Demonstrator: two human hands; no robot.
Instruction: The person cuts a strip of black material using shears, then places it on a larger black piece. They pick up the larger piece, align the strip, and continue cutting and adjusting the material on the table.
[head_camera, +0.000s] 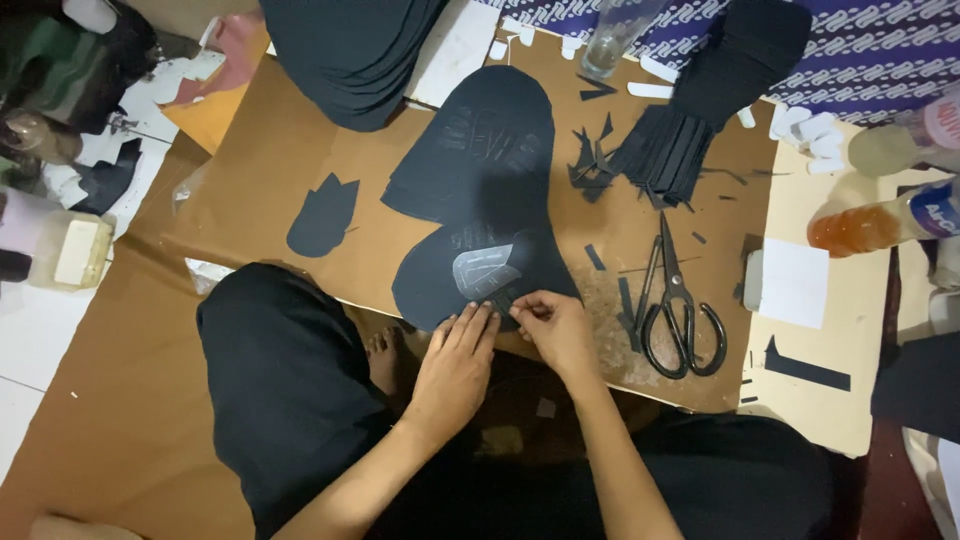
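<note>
The left hand (455, 365) lies flat, fingers together and stretched out, pressing the near edge of a dark shoe-upper panel (480, 235) that rests on a brown board (250, 190). The right hand (555, 325) sits just beside it, fingers narrowed to a pinch at the panel's edge, right next to a pale grey patch (483, 272) on the panel; whether it grips a separate small piece cannot be told. The patch lies just beyond the fingertips of both hands.

To do this well, the flat hand should hold the panel firmly so it cannot slide while the pinching fingers work the edge, smoothing outward from the patch (a trapped crease would be hard to undo, I judge).

Black scissors (675, 305) lie to the right of the right hand, within reach but apart. Beyond them, farther from the hands, sits a fan of black strips (665, 150), and a small dark cut-out (322, 217) lies off to the left.
</note>
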